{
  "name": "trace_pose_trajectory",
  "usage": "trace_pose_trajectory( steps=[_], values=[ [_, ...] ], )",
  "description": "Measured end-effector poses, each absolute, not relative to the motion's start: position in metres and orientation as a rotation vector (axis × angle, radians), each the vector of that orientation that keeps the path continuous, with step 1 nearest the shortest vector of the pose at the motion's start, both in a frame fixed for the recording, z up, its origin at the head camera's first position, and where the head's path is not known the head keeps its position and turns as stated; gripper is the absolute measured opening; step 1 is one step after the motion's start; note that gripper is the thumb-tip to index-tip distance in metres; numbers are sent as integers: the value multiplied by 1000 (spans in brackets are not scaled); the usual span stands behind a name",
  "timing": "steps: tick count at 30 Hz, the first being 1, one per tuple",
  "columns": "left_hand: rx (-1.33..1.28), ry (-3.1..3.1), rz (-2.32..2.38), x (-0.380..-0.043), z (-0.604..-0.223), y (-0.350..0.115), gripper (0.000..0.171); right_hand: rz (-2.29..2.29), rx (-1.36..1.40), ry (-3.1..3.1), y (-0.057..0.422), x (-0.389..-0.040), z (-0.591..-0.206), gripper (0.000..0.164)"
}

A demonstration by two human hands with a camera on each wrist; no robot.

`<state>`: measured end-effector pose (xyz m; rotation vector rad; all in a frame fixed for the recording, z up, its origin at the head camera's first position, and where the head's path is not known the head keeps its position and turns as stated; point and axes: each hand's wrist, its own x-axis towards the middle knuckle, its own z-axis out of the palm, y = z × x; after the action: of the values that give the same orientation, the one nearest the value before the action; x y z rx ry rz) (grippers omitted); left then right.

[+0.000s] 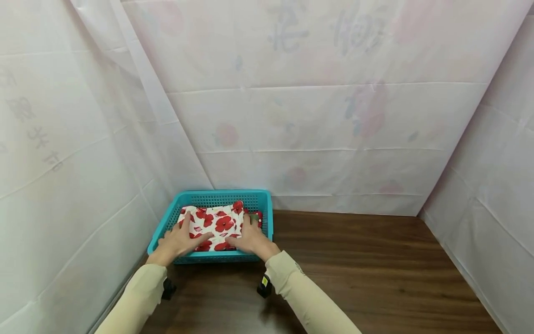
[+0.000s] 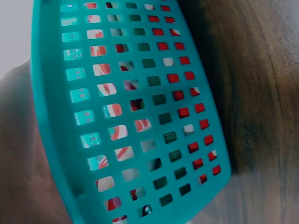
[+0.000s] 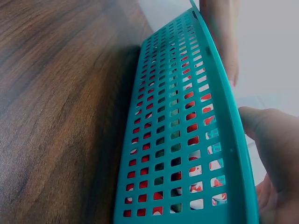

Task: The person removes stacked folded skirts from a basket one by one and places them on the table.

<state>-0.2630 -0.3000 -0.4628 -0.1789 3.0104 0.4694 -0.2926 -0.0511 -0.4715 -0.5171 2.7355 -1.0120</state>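
Observation:
A folded white cloth with red flowers (image 1: 223,223) lies in a turquoise mesh basket (image 1: 270,222). My left hand (image 1: 177,241) reaches over the front rim and rests on the cloth's left side, fingers spread and thumb pointing inward. On the right side, my right hand (image 1: 252,239) touches the cloth with extended fingers, its thumb along the front part. Past the right fingers, a bit of green fabric (image 1: 253,216) and red fabric (image 1: 260,218) shows. Both wrist views are mostly filled by the basket wall (image 2: 46,93), with layered fabric showing through its holes.
The basket stands on a dark brown wood-grain table (image 1: 354,264), in the back left corner. White printed sheets hang as a back wall (image 1: 313,116), a left wall (image 1: 75,162) and a right wall (image 1: 492,185). The basket's back rim is close to the back sheet.

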Motion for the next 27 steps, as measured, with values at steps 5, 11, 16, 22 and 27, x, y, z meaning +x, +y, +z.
trace_pose_trajectory(
  steps=[5, 11, 16, 22, 27],
  values=[
    [-242, 3034, 535, -268, -467, -300, 125, -1097, -482, 2672, -51, -298, -471, 100],
    [-362, 3042, 573, -268, -475, -299, 119, -1063, -451, 2634, -53, -301, -477, 103],
    [-427, 3026, 638, -271, -479, -303, 119, -1077, -450, 2625, -52, -303, -476, 101],
    [-497, 3026, 681, -271, -478, -300, 120, -1125, -442, 2614, -52, -305, -476, 97],
    [-534, 3026, 716, -270, -478, -298, 122, -1126, -433, 2607, -52, -307, -477, 95]
  ],
)
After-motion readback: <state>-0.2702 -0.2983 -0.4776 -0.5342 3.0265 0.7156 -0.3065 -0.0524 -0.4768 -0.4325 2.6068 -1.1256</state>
